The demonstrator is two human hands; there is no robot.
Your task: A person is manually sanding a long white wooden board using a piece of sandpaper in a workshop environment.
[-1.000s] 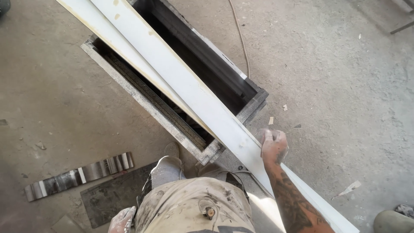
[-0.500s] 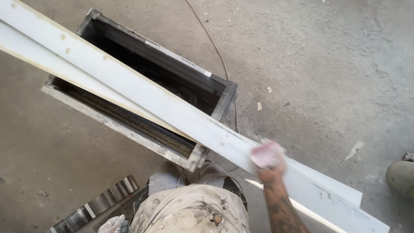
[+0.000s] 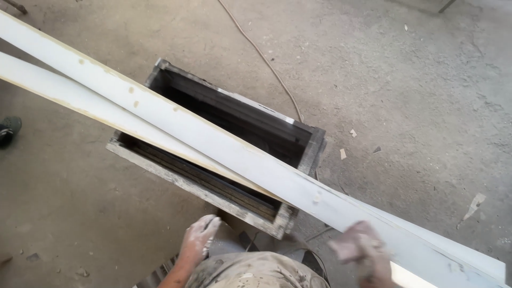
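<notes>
two white boards lying across an open box, hands at the near end

the person is standing over a dusty concrete floor (image 3: 426,96), looking down. the right hand (image 3: 360,250) is showing as a blur at the near end of the upper white board (image 3: 213,141), its fingers (image 3: 346,246) lying on the board's near edge; whether they are curled around it or only pressing on it cannot be told through the blur. from those fingers the board is running away up and to the left, crossing over the dark rectangular box (image 3: 224,160) and leaving the view at the top left corner. a second white board (image 3: 80,101) is lying just under and beside the first, on the far left side of the fingers, also resting over the box.

the left hand (image 3: 200,234) is dusted white, its fingers (image 3: 209,224) held loosely together and pointing up toward the box's near wall, just short of it; it is gripping nothing. the box corner is sitting between the two hands.

a thin cable (image 3: 261,53) is trailing across the floor beyond the box, well away from both hands. a dark shoe (image 3: 8,130) is showing at the left edge.
</notes>
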